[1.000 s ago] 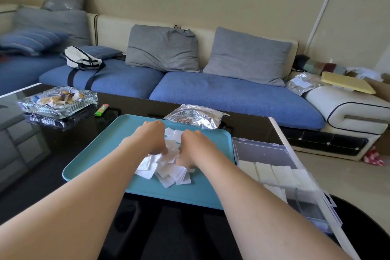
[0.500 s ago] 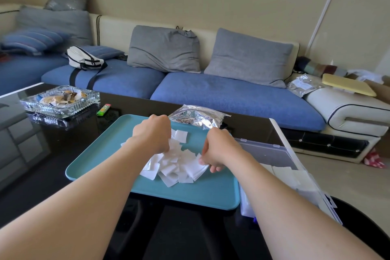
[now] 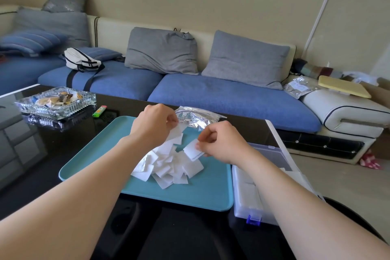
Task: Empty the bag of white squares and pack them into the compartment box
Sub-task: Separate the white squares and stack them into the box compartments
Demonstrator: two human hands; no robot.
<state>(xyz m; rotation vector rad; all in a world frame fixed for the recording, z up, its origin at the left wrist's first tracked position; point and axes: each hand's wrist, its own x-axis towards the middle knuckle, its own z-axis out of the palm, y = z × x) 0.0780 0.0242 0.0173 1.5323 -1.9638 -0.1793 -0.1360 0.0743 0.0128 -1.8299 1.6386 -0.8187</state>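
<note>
- One teal tray point(image 3: 200, 194) lies on the black desk point(image 3: 31, 164). One loose pile of white squares point(image 3: 168, 167) sits in its middle, overlapping and too many to count.
- Two hands work above the pile. The left hand point(image 3: 155, 126) has its fingers curled together, pinching one of the white squares at the pile's far edge.
- The right hand point(image 3: 223, 143) has thumb and fingers clamped on one small stack point(image 3: 192, 152), held just above the pile.
- One silver bag point(image 3: 198, 117) lies at the tray's far edge, behind both hands.
- One clear compartment box point(image 3: 249, 200) stands just beside the tray's right side, with white squares inside and one blue latch point(image 3: 253, 219) in front.
- One glass ashtray point(image 3: 54, 101) and one green lighter point(image 3: 99, 111) lie far left.
</note>
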